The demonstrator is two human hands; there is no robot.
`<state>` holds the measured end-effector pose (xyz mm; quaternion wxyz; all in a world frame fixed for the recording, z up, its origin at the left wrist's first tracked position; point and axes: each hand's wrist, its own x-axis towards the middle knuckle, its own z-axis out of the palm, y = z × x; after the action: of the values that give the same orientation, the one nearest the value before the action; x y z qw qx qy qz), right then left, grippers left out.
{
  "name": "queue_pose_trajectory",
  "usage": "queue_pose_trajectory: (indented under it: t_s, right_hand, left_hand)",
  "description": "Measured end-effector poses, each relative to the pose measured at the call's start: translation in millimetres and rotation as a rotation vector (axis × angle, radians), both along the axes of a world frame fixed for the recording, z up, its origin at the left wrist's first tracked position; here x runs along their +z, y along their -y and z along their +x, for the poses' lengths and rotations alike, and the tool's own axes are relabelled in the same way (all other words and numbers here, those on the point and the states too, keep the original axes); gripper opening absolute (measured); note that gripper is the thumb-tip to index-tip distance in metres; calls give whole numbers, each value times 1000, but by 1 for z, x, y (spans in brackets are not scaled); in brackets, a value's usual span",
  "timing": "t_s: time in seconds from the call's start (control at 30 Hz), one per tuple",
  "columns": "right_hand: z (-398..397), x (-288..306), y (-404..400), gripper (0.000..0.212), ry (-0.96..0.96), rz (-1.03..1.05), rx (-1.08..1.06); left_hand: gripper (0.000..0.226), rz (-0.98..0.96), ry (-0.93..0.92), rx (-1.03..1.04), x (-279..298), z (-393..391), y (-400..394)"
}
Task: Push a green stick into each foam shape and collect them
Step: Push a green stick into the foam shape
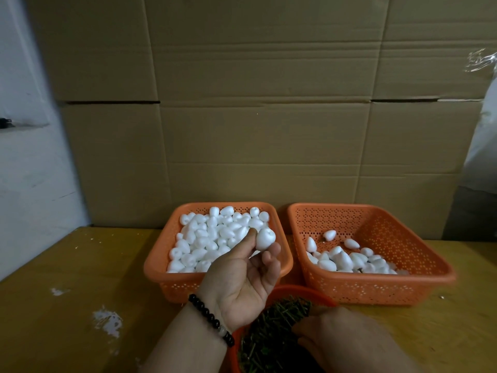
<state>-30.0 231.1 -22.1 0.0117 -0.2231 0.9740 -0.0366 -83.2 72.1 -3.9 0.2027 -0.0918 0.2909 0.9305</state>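
My left hand (243,281), palm up with a dark bead bracelet at the wrist, pinches one white foam shape (265,238) between thumb and fingertips above the left orange basket (156,265), which is full of white foam shapes. My right hand (330,332) reaches down into the pile of green sticks (271,337) in a red bowl (304,290) at the near edge; its fingertips are hidden among the sticks. The right orange basket (419,254) holds a smaller heap of foam shapes (349,259).
Both baskets stand on a yellow wooden table (80,278) with white paint scuffs at the left. A wall of cardboard boxes (255,117) rises right behind the baskets. A plastic-wrapped bundle (484,117) leans at the far right.
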Motion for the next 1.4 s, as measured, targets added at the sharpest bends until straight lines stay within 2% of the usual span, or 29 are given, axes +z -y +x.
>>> queue_pose_trajectory:
  t_s: [0.2,0.37,0.5,0.63,0.77,0.9,0.97,1.1,1.23,1.4]
  right_hand:
    - [-1,4,-8,24,-15,-79,-13]
    - [0,9,-15,20,-72,-251,-23]
    - [1,12,-19,6,-134,-419,-61]
    - [5,14,-20,34,-234,-635,-116]
    - [7,17,-19,31,-356,-847,-137]
    - [5,16,-21,35,-389,-1021,-152]
    - [3,15,-21,30,-406,-1068,-147]
    - [4,17,-18,7,-439,-1153,-146]
    - [4,17,-16,6,-466,-1162,-154]
    - [5,16,-16,13,-473,-1152,-163]
  left_hand:
    - [35,-35,-100,-92,0,3,2]
    - [16,-66,-196,-123,0,5,3]
    - [21,-134,-269,-130,-1,5,2]
    - [35,-200,-346,-160,-3,6,1]
    - [32,-245,-400,-181,-2,9,0]
    - [27,-224,-407,-214,-2,11,-1]
    - [25,-213,-412,-230,-2,12,-1]
    - [23,-161,-414,-260,-2,12,-1]
    - [30,-155,-417,-268,-2,12,-1]
    - [16,-152,-411,-229,-1,12,-1]
